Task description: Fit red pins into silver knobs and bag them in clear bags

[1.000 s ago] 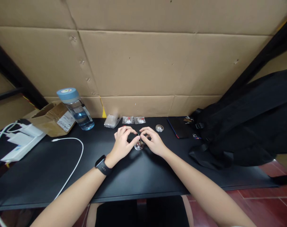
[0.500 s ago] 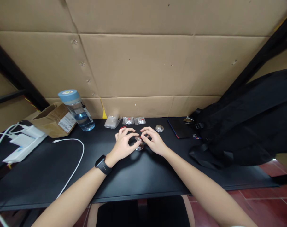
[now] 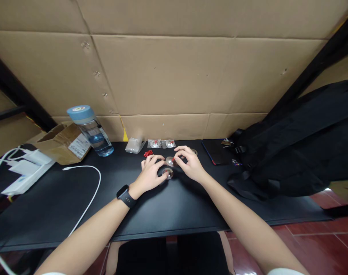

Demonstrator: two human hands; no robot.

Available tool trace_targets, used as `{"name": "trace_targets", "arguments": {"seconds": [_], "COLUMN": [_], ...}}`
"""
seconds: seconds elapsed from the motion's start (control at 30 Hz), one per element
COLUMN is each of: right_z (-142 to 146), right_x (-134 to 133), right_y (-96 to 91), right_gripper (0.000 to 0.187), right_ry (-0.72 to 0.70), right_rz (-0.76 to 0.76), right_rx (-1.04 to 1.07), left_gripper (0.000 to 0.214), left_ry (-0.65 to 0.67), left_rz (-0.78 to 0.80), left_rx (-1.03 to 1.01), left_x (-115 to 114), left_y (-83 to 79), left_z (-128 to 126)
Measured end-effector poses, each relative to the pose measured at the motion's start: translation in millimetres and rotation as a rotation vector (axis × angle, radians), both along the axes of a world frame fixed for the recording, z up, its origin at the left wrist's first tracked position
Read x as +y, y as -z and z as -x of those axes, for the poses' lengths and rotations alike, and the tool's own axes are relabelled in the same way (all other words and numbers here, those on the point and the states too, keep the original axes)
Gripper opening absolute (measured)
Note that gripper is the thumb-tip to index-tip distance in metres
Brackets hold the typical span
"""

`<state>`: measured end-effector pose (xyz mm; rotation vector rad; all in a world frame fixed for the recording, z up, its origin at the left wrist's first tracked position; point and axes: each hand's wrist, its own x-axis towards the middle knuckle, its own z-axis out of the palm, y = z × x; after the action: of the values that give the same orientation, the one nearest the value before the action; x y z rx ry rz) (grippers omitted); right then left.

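Observation:
Two small shiny round metal discs are between my hands, one in front of the other. My left hand [image 3: 151, 171] has its thumb over the nearer disc [image 3: 169, 174] and its curved fingertips at the left edge of the farther disc [image 3: 170, 161]. My right hand [image 3: 189, 162] pinches a red piece [image 3: 173, 159] at the farther disc, which is tilted. A bundle of red cord [image 3: 148, 153] lies just beyond my left fingers. Another round metal piece [image 3: 194, 151] is partly hidden behind my right hand.
Along the back lie two clear packets [image 3: 154, 143] with discs and a stack of clear bags [image 3: 134, 145]. A water bottle [image 3: 93, 131], cardboard box [image 3: 63, 143], power strip [image 3: 27, 173] and white cable [image 3: 89, 204] are left. A dark flat case [image 3: 215, 152] and black backpack [image 3: 291, 149] are right.
The two discs have come apart, the farther one now raised away from the nearer. My right hand has shifted slightly up and right; the red cord shows more fully.

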<state>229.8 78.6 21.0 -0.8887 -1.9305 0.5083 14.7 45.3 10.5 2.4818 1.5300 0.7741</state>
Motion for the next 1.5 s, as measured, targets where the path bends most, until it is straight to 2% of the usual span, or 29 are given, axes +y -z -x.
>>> {"name": "trace_targets", "arguments": {"seconds": [0.13,0.47,0.7,0.8,0.9,0.97,1.13,1.23,1.33,1.5], "right_z": [-6.0,-25.6,-28.2,-30.8,-37.9,-44.8,-60.9,-65.1,-66.2,-65.4], "right_x": [3.1,17.8,19.9,20.9,23.7,26.5,33.5,36.6,39.3,42.1], "right_y": [-2.1,11.1,10.4,8.7,6.3,5.1,4.3,5.4,8.5,14.0], "right_gripper": [0.01,0.012,0.012,0.005,0.017,0.023,0.032,0.037,0.04,0.039], "right_ry": [0.038,-0.028,-0.082,-0.107,-0.11,-0.044,0.284,0.419,0.463,0.449], "right_rz": [-0.08,-0.012,0.045,0.055,0.042,0.039,0.07,0.118,0.153,0.185], "right_rx": [-0.088,-0.419,-0.423,-0.427,-0.44,-0.461,-0.612,-0.673,-0.682,-0.664], "left_gripper": [0.022,0.013,0.012,0.014,0.015,0.015,0.015,0.016,0.017,0.013], "left_ry": [-0.009,0.106,0.111,0.114,0.116,0.109,0.075,0.061,0.06,0.072], "left_rz": [-0.002,0.006,-0.086,-0.135,-0.171,-0.18,-0.186,-0.194,-0.204,-0.218], "left_rx": [-0.031,0.077,0.11,0.151,0.187,0.198,0.209,0.23,0.254,0.274], "left_x": [0.7,5.0,4.0,4.9,5.4,5.4,5.8,6.1,5.6,3.5], "left_y": [2.0,5.4,2.8,2.2,1.7,1.6,2.9,3.6,3.2,0.7], "left_z": [-2.1,6.0,7.5,9.9,11.2,11.6,11.5,11.4,11.7,12.7]}}
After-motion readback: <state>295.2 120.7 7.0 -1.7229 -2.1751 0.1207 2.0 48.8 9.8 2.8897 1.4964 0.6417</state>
